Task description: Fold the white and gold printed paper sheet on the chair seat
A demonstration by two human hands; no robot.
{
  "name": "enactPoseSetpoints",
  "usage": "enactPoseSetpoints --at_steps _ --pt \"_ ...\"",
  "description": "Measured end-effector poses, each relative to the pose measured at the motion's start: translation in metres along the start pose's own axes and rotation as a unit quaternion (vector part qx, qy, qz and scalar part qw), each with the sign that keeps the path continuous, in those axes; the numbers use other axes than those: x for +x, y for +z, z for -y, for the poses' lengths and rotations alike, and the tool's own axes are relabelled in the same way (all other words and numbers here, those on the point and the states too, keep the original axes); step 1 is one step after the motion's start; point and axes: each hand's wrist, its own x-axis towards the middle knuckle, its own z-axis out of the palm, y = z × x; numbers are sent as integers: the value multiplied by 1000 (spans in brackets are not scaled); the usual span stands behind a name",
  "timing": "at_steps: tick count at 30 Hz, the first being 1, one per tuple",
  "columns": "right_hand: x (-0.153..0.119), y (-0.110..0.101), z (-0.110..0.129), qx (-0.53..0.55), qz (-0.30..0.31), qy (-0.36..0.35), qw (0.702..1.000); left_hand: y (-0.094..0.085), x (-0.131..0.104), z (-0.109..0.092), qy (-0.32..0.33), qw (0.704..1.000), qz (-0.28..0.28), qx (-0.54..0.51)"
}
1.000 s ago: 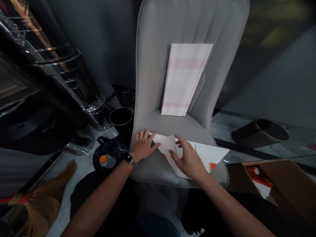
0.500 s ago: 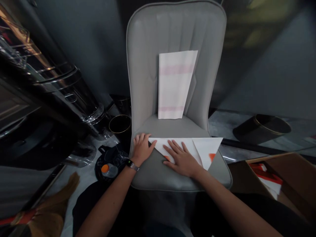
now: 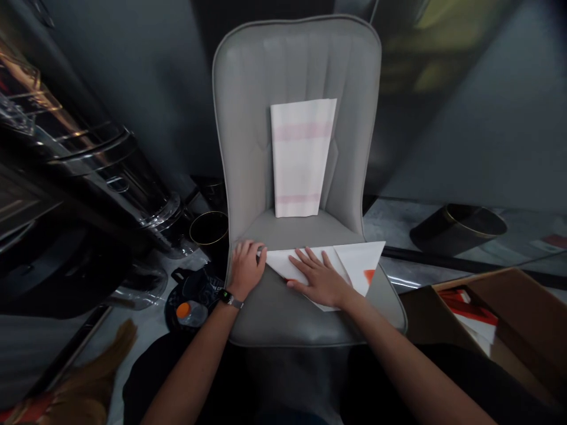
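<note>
A white sheet of paper (image 3: 358,262), folded into a long pointed shape with orange-red patches, lies across the grey chair seat (image 3: 283,324). My right hand (image 3: 321,278) rests flat on its middle with fingers spread, covering part of the folds. At the paper's narrow left tip is my left hand (image 3: 246,268), fingers bent, thumb and forefinger close together at that tip. The exact grip there is partly hidden. Behind both hands, a folded white paper piece with pink bands (image 3: 301,159) stands upright against the chair back (image 3: 245,118).
An open cardboard box (image 3: 522,295) with red and white items stands at the right. On the left floor are a dark bag (image 3: 199,283), an orange-capped bottle (image 3: 191,313) and a black gold-rimmed bin (image 3: 209,227). Shiny dark cylinders (image 3: 119,177) stand beyond.
The whole view has shifted slightly. My left thumb has drawn in toward the forefinger at the paper's tip. A lower flap of the paper now shows below my right hand, which stays flat.
</note>
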Motion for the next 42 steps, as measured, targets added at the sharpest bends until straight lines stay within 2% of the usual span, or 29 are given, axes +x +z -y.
enactPoseSetpoints --at_steps 2,4,7,10,18,22,25,29,37,42 --pt "1 -1 -1 10 14 4 1000 0 -13 -4 65 998 21 5" --pt "1 0 -3 20 18 5 1000 0 -29 -5 100 993 55 31" --pt "2 4 -6 25 8 6 1000 0 -49 -4 94 989 94 70" --pt "3 10 -8 27 -2 6 1000 0 -58 -2 97 986 110 80" --pt "4 15 -11 8 -27 2 1000 1 -49 -2 73 982 148 92" --pt "-4 18 -1 -49 -66 -48 995 -1 -46 -4 63 981 154 101" --pt "-11 23 6 -75 -72 -81 991 -3 -46 -5 65 982 146 99" --pt "-14 26 8 -71 -48 -61 994 -4 -47 -7 59 983 135 108" --pt "-13 21 6 -65 -44 -14 997 -10 -51 -19 13 983 111 146" --pt "-14 20 9 -64 -54 -1 997 -12 -52 -22 6 981 99 164"
